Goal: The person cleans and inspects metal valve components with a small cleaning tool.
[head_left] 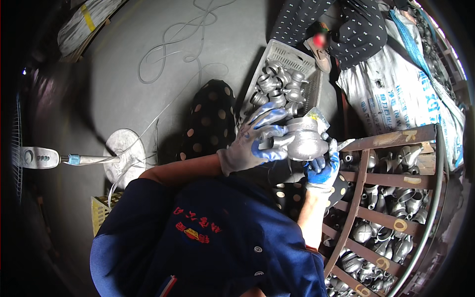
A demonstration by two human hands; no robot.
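head-mounted view of a seated worker with a round metal fitting (306, 142) held up before the body, near the right knee. the left hand (262, 136), in a grey glove with blue coating, is partly open: its upper fingers are spread, while its lower fingers and thumb bend around the left end of the fitting. the right hand (322, 171), likewise gloved, is half curled at the lower right of the fitting; how firmly it grips cannot be told. beyond the hands, a grey plastic crate (313, 94) contains similar fittings, and another person's shoe (320, 58) is beside its right side. at right, a brown metal rack (359, 195) encloses many more metal parts, with a white woven sack (391, 94) above it. at left, a fan's round white base (129, 171) rests on the floor (123, 84), and a loose cable (164, 48) lies in loops.
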